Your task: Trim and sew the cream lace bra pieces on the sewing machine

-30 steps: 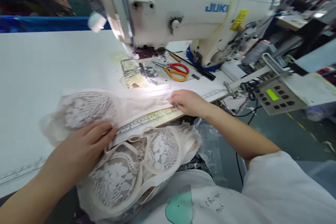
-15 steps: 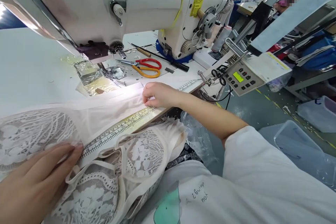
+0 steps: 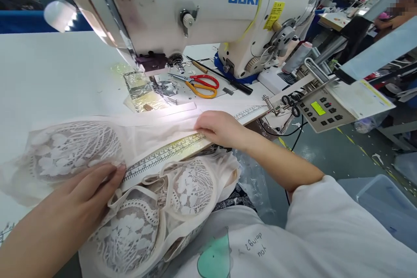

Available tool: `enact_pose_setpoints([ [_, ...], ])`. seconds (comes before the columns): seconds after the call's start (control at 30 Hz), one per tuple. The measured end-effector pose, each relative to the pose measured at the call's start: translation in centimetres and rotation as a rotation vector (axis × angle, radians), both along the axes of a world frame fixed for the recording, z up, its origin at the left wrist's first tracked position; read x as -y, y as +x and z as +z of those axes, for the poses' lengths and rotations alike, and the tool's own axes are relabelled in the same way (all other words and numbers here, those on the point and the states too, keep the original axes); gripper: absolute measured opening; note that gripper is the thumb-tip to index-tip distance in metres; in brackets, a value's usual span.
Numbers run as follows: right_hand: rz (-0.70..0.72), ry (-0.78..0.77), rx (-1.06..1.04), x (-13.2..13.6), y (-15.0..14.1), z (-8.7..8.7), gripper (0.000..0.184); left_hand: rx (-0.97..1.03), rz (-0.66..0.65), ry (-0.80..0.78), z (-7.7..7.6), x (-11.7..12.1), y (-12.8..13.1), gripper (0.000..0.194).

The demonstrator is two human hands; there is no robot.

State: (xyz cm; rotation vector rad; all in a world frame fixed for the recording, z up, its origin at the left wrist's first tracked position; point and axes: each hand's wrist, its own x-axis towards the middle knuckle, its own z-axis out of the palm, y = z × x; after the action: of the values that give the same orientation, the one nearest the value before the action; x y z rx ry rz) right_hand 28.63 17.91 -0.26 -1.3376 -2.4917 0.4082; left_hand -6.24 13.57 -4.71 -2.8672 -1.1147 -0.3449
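Observation:
A pale lace bra [image 3: 78,147] lies stretched out along a measuring tape [image 3: 169,152] on the table's front edge. My left hand [image 3: 87,191] pinches the bra at the inner edge of its lace cup. At the other end my right hand [image 3: 220,128] is closed on the bra's plain band, with its fingertips partly hidden. A second lace bra [image 3: 130,230], cups facing up, rests at the table edge and over my lap, below my left hand.
A JUKI sewing machine [image 3: 208,8] stands behind the bra. Near its base lie red and orange scissors [image 3: 202,87], a black-handled tool [image 3: 241,87] and foil-like scraps [image 3: 137,84]. A control box [image 3: 321,108] juts out at right. Clear plastic bins [image 3: 387,204] stand on the floor.
The view has swung left, so everything sits further right in the picture. Both hands keep their hold on the bra, which stays along the tape.

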Motion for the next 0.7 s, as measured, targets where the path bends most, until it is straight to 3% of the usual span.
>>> enact_pose_setpoints([
  [0.13,0.092,0.038,-0.011,-0.2,0.1,-1.4,0.021,-0.085,-0.113,0.124,1.2,0.0,0.7,0.049],
  [0.43,0.063,0.087,-0.17,-1.4,0.7,-2.9,0.012,-0.189,-0.035,0.146,2.6,1.0,1.3,0.045],
  [0.7,0.029,0.125,-0.173,-1.2,0.5,-3.2,0.009,-0.201,0.005,0.029,3.1,1.1,1.4,0.048],
])
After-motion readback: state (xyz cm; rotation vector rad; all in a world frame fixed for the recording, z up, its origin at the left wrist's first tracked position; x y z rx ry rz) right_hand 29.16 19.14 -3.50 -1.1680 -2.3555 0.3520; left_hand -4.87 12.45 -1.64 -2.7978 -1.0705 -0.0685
